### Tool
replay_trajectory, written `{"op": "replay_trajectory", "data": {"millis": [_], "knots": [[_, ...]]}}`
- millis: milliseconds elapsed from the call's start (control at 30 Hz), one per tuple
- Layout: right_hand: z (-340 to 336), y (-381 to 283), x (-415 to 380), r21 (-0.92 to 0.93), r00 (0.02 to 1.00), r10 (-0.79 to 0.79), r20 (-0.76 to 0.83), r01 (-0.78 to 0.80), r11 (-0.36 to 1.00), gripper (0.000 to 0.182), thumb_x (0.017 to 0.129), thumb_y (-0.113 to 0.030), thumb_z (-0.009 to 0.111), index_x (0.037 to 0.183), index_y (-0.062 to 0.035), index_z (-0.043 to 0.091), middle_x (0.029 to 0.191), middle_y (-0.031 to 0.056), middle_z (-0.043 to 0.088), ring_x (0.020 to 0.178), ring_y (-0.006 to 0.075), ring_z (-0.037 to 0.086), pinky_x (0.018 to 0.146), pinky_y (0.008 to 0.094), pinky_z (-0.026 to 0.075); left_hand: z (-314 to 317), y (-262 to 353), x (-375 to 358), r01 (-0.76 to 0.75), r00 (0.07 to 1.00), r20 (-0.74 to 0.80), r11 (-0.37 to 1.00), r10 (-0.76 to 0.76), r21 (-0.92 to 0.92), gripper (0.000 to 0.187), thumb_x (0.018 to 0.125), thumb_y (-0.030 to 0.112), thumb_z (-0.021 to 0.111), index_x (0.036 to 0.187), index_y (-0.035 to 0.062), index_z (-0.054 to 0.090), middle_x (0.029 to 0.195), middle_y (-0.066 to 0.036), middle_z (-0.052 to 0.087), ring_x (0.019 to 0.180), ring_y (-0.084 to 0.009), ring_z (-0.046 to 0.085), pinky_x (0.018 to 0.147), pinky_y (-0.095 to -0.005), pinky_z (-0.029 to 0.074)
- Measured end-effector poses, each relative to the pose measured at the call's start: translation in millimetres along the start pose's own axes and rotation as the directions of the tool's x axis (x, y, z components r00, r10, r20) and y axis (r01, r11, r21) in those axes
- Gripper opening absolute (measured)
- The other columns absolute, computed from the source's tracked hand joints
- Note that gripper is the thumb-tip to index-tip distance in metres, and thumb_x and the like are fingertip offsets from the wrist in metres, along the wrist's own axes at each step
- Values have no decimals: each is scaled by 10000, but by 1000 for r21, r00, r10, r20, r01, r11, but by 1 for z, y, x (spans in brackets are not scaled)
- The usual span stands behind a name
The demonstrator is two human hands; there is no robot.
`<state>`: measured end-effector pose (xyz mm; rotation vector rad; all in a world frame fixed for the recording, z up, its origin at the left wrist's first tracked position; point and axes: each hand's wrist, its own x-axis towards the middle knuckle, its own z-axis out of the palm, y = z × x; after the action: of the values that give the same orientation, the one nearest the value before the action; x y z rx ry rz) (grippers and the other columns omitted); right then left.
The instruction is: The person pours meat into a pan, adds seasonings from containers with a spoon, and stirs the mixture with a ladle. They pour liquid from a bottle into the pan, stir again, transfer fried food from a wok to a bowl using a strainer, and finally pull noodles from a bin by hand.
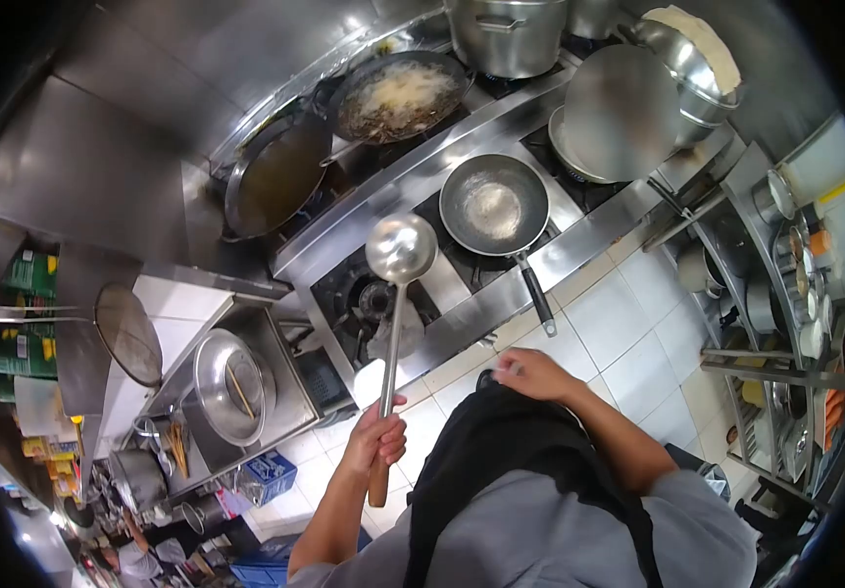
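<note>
Where the black apron (501, 431) covers the person's front, the right hand (532, 374) is held just above its upper edge, fingers bent loosely toward the thumb; whether they pinch or touch anything cannot be told. Across to the left, the left hand (373, 438) is wrapped firmly around the handle of a long ladle (401, 250), its fingers folded right over the grip and the wooden end sticking out below the fist. From there the ladle slants away from the body, its shiny bowl hanging over the stove (540, 267) between the front left burner (376, 299) and a dark frying pan (494, 204). That pan sits on the middle of the stove's front row, with a pale worn patch at its centre, and its black handle juts out past the front edge toward the right hand, well apart from it. Off the stove's left end, a steel counter (290, 416) carries a wide metal basin (209, 367) with a thin wooden stick lying in it. Along the stove's back edge, a wok (275, 186) of dark liquid stands nearest the left corner; beside it, a second wok (403, 98) holds pale, frothy contents. Farther right along that same edge, a tall metal pot (508, 39) stands upright with one side handle showing.
</note>
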<state>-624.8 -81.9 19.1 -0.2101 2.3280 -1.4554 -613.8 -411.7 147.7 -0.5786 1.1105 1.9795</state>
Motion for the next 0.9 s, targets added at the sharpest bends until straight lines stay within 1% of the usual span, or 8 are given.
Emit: {"op": "replay_trajectory", "data": {"millis": [67, 300, 333, 467, 533, 633, 800, 900], "knots": [[55, 6, 64, -101, 976, -218, 1, 217, 971, 313, 867, -308, 653, 1049, -55, 626, 975, 134, 643, 937, 313, 621, 811, 420, 493, -13, -17, -20, -24, 998, -61, 1000, 24, -2, 292, 955, 107, 495, 1238, 79, 426, 614, 21, 363, 429, -67, 344, 383, -229, 322], [174, -18, 194, -683, 958, -206, 201, 288, 672, 406, 852, -266, 633, 1237, -139, 613, 1424, 142, 456, 1274, 371, 449, 1042, 430, 404, -30, -64, -73, -130, 954, -278, 991, 116, -34, 353, 909, 58, 535, 1234, 43, 399, 590, 0, 376, 422, -98, 358, 384, -250, 328], [212, 27, 208, -701, 938, -347, 15, 257, 665, 336, 826, -241, 638, 1150, -150, 655, 1333, 135, 533, 1236, 343, 489, 984, 425, 450, -28, -65, -80, -122, 944, -312, 992, 111, -18, 353, 906, 53, 534, 1235, 38, 404, 582, 0, 382, 418, -98, 361, 386, -252, 333], [196, 45, 211, -573, 952, -291, 94, 291, 766, 229, 770, -138, 660, 996, -104, 661, 1134, 106, 623, 1085, 292, 577, 869, 391, 496, -47, -85, -103, -162, 916, -363, 986, 169, 50, 352, 905, 48, 528, 1240, 25, 422, 573, -5, 424, 415, -102, 390, 393, -259, 355], [176, 41, 202, -1, 960, -110, -259, 113, 994, 189, 705, -46, 666, 885, -66, 613, 927, 74, 623, 902, 251, 609, 769, 341, 495, -56, -88, -104, -84, 898, -409, 975, 164, 206, 354, 908, 52, 527, 1246, 21, 424, 578, -6, 439, 423, -103, 408, 398, -262, 366], [138, -32, 173, 184, 857, -175, -485, 295, 938, 241, 669, 24, 663, 883, -54, 585, 899, 112, 606, 838, 289, 616, 737, 342, 495, -68, -91, -101, 26, 892, -427, 925, 149, 379, 351, 917, 71, 532, 1249, 11, 432, 587, -11, 466, 439, -107, 443, 412, -269, 387], [133, -93, 200, -195, 782, -485, -392, 444, 874, 201, 704, -19, 714, 882, -32, 621, 956, 138, 619, 907, 334, 602, 722, 402, 497, -56, -80, -87, 85, 936, -333, 847, 112, 524, 342, 909, 74, 559, 1228, 20, 448, 588, -10, 471, 452, -105, 453, 420, -276, 392], [136, -83, 203, -39, 964, -189, -189, 185, 982, 202, 702, -69, 746, 854, -39, 616, 919, 135, 626, 829, 298, 619, 717, 380, 484, -64, -68, -75, 72, 925, -336, 786, 178, 614, 359, 900, 71, 574, 1234, 32, 451, 616, -16, 497, 467, -108, 471, 424, -288, 400]]}}
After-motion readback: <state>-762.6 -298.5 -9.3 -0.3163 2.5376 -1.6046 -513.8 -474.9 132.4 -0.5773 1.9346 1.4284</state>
